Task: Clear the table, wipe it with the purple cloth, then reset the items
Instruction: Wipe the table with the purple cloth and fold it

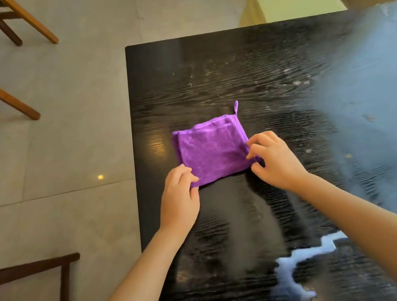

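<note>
Head view: black wood-grain desk (205, 71) seems cleared — left grip (180, 192) and right grip (274, 159) pinch the folded purple terry cloth (213, 153); wiping and resetting likely remain.

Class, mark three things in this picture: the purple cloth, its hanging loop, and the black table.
purple cloth (213, 153): head view, middle of its folded top face.
hanging loop (236, 107): head view, the strip at the cloth's far right corner.
black table (231, 67): head view, bare top beyond the cloth.

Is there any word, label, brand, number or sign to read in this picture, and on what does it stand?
There are none. The purple cloth shows only a plain loop at one corner, no printed label; the black table bears only wood grain, pale specks and reflections.
</note>
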The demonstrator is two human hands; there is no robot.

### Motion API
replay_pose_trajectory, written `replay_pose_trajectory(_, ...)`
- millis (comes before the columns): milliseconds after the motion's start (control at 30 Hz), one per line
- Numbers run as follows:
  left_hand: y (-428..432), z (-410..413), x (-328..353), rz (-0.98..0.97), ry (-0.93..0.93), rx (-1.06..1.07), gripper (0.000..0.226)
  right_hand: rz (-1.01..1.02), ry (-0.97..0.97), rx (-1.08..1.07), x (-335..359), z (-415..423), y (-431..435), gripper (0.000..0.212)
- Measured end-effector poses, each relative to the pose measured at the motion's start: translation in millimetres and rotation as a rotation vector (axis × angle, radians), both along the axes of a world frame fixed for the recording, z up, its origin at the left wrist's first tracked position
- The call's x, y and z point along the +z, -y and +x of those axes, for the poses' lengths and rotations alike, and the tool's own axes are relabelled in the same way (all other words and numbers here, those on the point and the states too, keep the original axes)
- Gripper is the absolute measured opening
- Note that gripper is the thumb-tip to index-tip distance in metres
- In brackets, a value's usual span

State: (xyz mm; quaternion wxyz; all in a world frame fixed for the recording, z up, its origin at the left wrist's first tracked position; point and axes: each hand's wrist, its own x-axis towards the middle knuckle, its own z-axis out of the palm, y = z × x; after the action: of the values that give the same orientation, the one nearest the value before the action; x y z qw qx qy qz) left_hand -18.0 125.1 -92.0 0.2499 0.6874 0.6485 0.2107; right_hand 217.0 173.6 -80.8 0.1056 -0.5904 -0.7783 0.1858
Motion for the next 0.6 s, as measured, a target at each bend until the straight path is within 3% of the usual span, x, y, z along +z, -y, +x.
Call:
replay_pose_trajectory(167,9.6,-2.5,0.9,0.023,0.055,-0.024,0.027,0.094,0.023,-0.048,7.6,-16.5,-0.8,0.033)
replay_pose_trajectory(267,18.7,-6.3,-3.6,0.023,-0.166,0.110,0.054,0.020,0.047,0.090,2.1,-54.8,-15.6,0.065)
replay_pose_trajectory(333,35.5,-2.4,-5.6,-0.087,-0.337,0.217,0.073,-0.106,0.170,0.192,-12.7,-80.9,-22.4,0.082)
replay_pose_trajectory(400,56.1,7.7,-8.4,-0.186,-0.427,0.212,0.082,-0.087,0.292,0.266,-29.7,-92.2,-25.4,0.091)
replay_pose_trajectory(467,70.9,16.9,-13.5,-0.232,-0.508,0.167,0.083,-0.036,0.316,0.284,-37.2,-90.5,-27.5,0.088)
replay_pose_trajectory(600,73.5,21.9,-19.7,-0.220,-0.599,0.163,0.084,0.063,0.294,0.363,-40.4,-78.4,-32.3,0.063)
